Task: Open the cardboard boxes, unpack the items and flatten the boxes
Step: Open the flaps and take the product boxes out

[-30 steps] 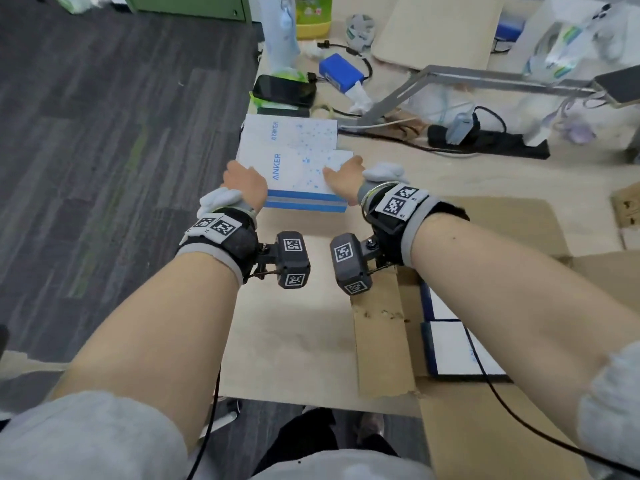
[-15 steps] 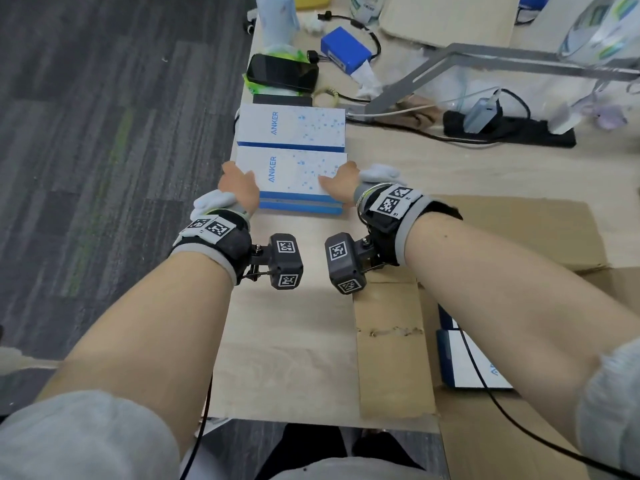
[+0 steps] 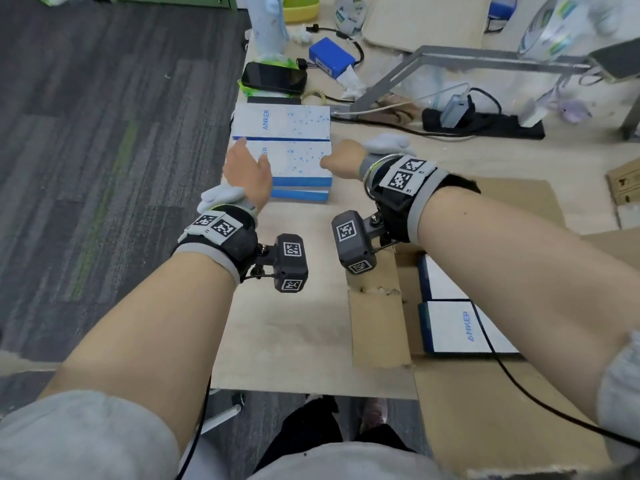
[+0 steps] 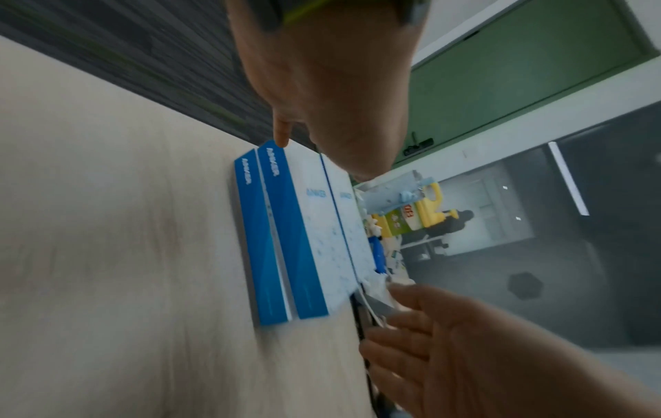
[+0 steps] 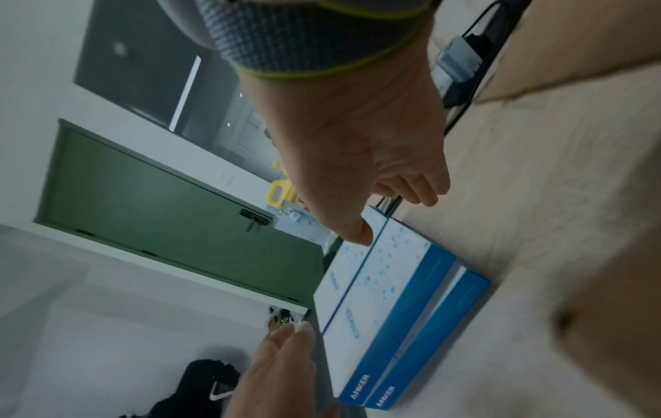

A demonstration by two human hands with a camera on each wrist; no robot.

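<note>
Two white-and-blue Anker boxes lie stacked (image 3: 299, 164) at the table's left edge, with another Anker box (image 3: 282, 121) just behind them. My left hand (image 3: 247, 173) hovers at the stack's left end with its fingers relaxed. In the left wrist view one fingertip (image 4: 280, 141) is at the top box's corner (image 4: 272, 152). My right hand (image 3: 341, 161) is at the stack's right end, fingers loosely spread and holding nothing; its thumb (image 5: 357, 234) hangs just over the top box (image 5: 393, 254). The opened cardboard box (image 3: 377, 317) at the right holds more Anker boxes (image 3: 450, 327).
Behind the stacks lie a black phone (image 3: 273, 77), a blue pack with a cable (image 3: 330, 58), a grey metal stand (image 3: 433, 64) and a black power strip (image 3: 485, 123). A small cardboard box (image 3: 627, 181) sits at the right edge. The stacks border the table's left drop-off.
The box both hands held tilted over the near Anker box now lies flat on top of it. Both hands have let go and drawn slightly apart.
</note>
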